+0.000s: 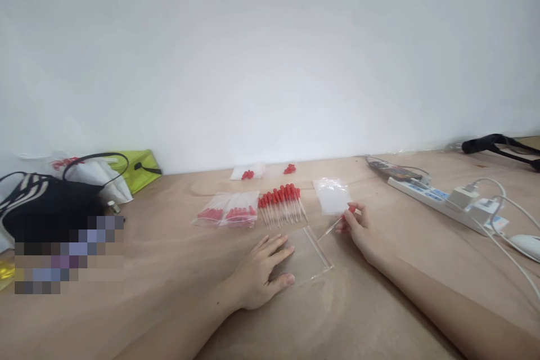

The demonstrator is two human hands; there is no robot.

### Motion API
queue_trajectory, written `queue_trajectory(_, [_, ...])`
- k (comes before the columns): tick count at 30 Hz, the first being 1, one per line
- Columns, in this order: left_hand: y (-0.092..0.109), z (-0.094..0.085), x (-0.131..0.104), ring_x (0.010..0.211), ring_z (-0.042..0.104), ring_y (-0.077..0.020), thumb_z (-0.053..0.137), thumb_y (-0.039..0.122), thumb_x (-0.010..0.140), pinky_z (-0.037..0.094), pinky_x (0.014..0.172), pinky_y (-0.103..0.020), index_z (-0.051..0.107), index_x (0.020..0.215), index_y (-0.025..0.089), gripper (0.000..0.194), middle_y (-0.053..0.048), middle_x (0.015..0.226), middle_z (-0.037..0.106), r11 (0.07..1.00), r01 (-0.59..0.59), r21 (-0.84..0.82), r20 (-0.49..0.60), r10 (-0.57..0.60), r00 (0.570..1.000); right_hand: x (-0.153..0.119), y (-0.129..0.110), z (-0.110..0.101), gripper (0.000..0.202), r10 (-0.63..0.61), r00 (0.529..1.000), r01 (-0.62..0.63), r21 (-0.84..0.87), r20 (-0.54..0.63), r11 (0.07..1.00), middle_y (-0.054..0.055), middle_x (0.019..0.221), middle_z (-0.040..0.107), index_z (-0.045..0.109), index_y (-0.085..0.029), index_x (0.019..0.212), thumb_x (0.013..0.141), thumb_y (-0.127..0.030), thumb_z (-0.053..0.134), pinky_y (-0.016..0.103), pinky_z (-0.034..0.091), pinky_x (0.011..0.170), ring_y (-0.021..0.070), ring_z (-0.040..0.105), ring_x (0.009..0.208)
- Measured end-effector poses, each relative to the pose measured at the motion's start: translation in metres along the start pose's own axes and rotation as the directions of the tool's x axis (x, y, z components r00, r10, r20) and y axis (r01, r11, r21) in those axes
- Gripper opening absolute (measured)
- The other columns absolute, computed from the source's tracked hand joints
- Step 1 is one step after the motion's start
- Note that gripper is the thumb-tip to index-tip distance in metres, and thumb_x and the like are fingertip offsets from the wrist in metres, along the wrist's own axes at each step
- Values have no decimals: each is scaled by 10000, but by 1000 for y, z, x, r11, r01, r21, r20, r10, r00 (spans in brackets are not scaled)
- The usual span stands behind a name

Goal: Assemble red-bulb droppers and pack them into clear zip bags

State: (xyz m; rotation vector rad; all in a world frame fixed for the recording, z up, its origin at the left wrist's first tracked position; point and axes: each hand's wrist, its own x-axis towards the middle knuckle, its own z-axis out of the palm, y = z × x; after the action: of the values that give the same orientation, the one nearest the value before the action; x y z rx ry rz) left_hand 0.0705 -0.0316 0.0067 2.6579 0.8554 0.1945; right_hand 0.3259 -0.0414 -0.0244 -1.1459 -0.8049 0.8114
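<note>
Watching from afar, I find the thin clear dropper with a red bulb (333,226) held at its bulb end in the pinched fingers of my right hand (363,234), its long axis pointing to eight o'clock. Its tip lies at the zip edge of the flat clear plastic bag (307,259); contact, I can't tell. My left hand (266,268) rests on that bag, fingers spread wide. At eleven o'clock from it, a row of red-bulbed droppers (280,198) lies on the brown bench (177,270).

Head camera — looking forward and down across table (160,259) toward wall (270,56).
</note>
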Motion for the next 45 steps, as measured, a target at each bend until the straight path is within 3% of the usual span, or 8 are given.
queue_trajectory(12, [2,0,1,1262,240,-234,409,475,821,167,1041,-458,330,1294,252,528,-52,1372,292,1000,3,-1,-10,-3,1000,-15,-1,8,478,116,983,-128,75,144,989,-44,650,566,369,-226,919,613,-499,613,305,491,555,125,564,529])
queue_trajectory(22, [-1,1,1,1258,249,-239,429,471,814,174,1036,-460,327,1291,280,524,-33,1367,306,1000,-10,-28,-32,9,999,-3,0,-9,429,49,998,-44,-96,50,994,-51,603,531,404,-236,936,643,-499,573,276,451,467,125,522,478])
queue_trajectory(28, [2,-1,1,1259,243,-244,435,462,812,177,1039,-456,332,1292,262,530,-42,1368,303,1000,13,-20,-15,-14,1000,-11,-5,-4,399,128,969,-114,-80,210,990,-29,625,570,437,-216,826,615,-507,611,268,446,516,116,530,519])
queue_trajectory(32, [2,-1,1,1266,232,-226,414,480,817,161,1047,-441,317,1299,256,540,-42,1373,294,1000,12,-4,-1,-12,1000,-16,-8,-3,295,103,906,-25,-190,411,981,-16,653,578,507,-182,694,616,-429,647,237,401,542,99,501,563])
queue_trajectory(37, [2,-1,1,1268,224,-226,395,483,825,156,1050,-439,309,1304,253,538,-33,1372,297,1000,-1,-9,7,1,1000,-16,-9,-5,220,103,817,85,-297,567,951,-35,595,527,573,-178,686,604,-351,681,224,351,523,96,444,547])
queue_trajectory(40, [3,-2,1,1273,212,-227,382,485,831,152,1048,-443,305,1306,246,538,-31,1374,291,1000,-2,-10,21,2,1000,-19,-11,-2,208,62,732,173,-274,679,946,-15,699,537,554,-174,649,611,-332,684,221,347,540,95,447,594])
queue_trajectory(42, [3,-3,2,1274,208,-228,386,480,831,149,1047,-448,297,1309,247,539,-29,1373,290,1000,-20,-15,30,20,999,-22,-13,1,236,81,669,133,-226,739,965,-4,775,544,512,-172,639,623,-341,676,223,360,563,95,464,632])
queue_trajectory(45, [2,-3,4,1275,203,-229,403,458,831,143,1046,-455,282,1314,252,539,-26,1371,296,998,-52,-30,44,53,998,-26,-13,5,286,150,609,2,-191,779,982,-20,714,530,454,-175,671,642,-368,662,206,351,539,77,454,592])
